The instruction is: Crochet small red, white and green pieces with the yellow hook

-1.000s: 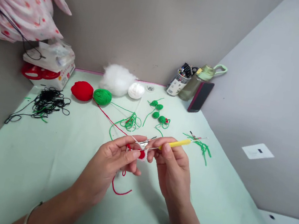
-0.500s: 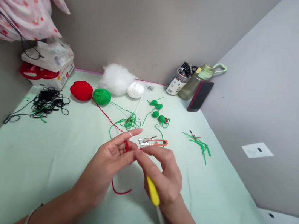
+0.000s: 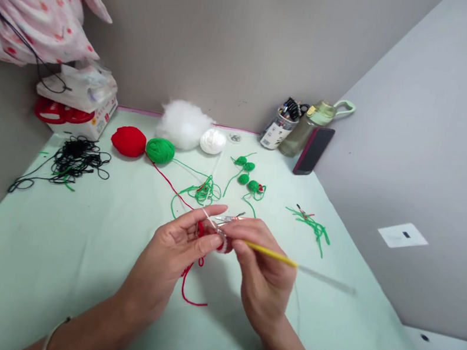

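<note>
My left hand [image 3: 176, 249] pinches a small red and white crochet piece [image 3: 224, 245] between thumb and fingers, with white yarn [image 3: 207, 215] running over its raised index finger. My right hand [image 3: 266, 270] is closed around a crochet hook with a yellow handle [image 3: 271, 254], its tip at the piece and its grey end pointing right. Red yarn [image 3: 189, 301] hangs below the left hand and trails onto the cloth. Just beyond the fingers lie thread snips [image 3: 226, 219], partly hidden by the right hand.
Behind the hands sit a red yarn ball [image 3: 128, 141], a green yarn ball [image 3: 160, 151], a white yarn ball [image 3: 213, 142] and fluffy stuffing [image 3: 183, 123]. Small green crochet pieces [image 3: 243, 179] lie mid-table. Black yarn [image 3: 77, 161] is left; a phone [image 3: 314, 151] leans at the back right.
The crochet hook has swung from pointing down toward me to pointing right, as my right hand turned. The red and white piece now shows between my fingers.
</note>
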Demonstrator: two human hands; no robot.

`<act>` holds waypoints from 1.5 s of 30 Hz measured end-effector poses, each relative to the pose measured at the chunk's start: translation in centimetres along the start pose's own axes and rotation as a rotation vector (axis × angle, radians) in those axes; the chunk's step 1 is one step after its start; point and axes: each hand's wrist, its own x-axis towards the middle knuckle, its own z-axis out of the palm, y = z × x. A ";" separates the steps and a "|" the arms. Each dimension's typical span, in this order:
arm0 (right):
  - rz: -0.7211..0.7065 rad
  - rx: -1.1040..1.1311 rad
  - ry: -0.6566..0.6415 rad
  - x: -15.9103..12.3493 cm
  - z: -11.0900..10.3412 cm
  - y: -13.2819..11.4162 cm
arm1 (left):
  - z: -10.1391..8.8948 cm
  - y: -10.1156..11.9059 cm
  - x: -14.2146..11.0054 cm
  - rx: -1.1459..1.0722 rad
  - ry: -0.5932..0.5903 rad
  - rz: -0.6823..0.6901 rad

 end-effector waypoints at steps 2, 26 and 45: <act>-0.112 -0.174 -0.018 -0.4 -0.1 -0.1 | 0.0 0.1 0.1 -0.071 0.003 -0.042; 0.280 0.323 0.009 0.6 -1.2 0.0 | -0.6 0.8 0.0 0.148 0.007 0.031; 0.175 0.276 0.042 0.5 -0.8 0.3 | -0.4 0.9 0.3 -0.076 -0.011 -0.042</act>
